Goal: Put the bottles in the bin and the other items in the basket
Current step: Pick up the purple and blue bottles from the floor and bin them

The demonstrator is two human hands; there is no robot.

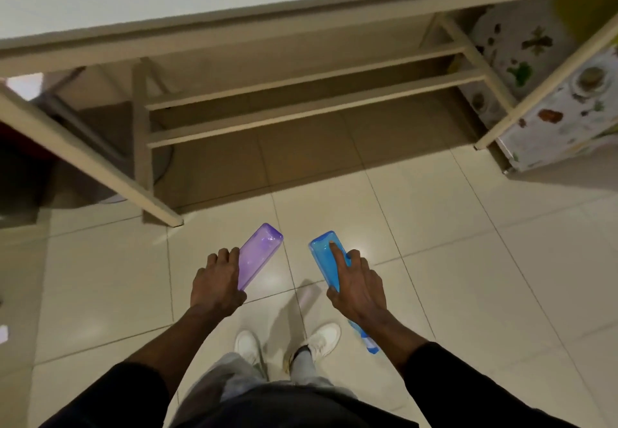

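Hands each grip a bottle above the tiled floor (pixel 468 243): the left hand (pixel 217 280) a purple bottle (pixel 259 255), the right hand (pixel 357 287) a blue bottle (pixel 325 257). Ahead stands a beige table (pixel 301 21) with low crossbars (pixel 301 108), a patterned cabinet (pixel 561 116) beside it.

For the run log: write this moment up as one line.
left hand grips purple bottle | right hand grips blue bottle | both held over tiled floor | bin and basket not in view
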